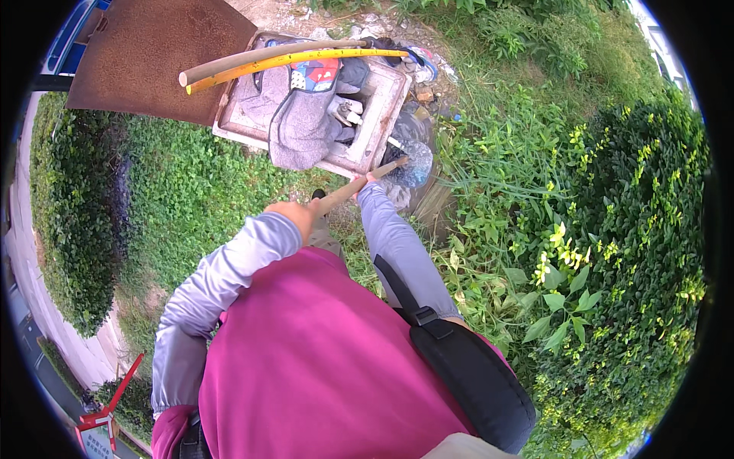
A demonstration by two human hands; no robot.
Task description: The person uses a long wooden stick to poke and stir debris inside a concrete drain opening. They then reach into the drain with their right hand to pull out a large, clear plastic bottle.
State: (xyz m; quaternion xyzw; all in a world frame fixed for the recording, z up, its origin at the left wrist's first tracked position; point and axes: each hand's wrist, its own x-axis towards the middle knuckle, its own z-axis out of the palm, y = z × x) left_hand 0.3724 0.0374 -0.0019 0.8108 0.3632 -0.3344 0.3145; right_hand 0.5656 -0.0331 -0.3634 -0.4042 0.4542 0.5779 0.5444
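Observation:
Both hands are closed around a wooden pole point(339, 196). My left hand point(295, 217) grips its near end, while my right hand point(365, 182) holds it further along, beside the corner of a dirty white basin point(371, 117). The pole's far tip is over a clear plastic bag point(417, 166) of refuse on the ground. Draped over the basin is a grey fleece garment point(301, 129), with a patterned red and blue cloth point(317, 74) at its upper edge. A white object point(347, 112), too unclear to name, lies in the basin.
Above the basin extend a brown pole point(269, 54) and a yellow pole point(287, 59). A rusty metal sheet point(160, 54) adjoins its left side. Rubble and cloth point(424, 63) lie beyond. Dense shrubs point(636, 229) stand right, a hedge point(74, 218) left. Black shoe point(319, 194) below.

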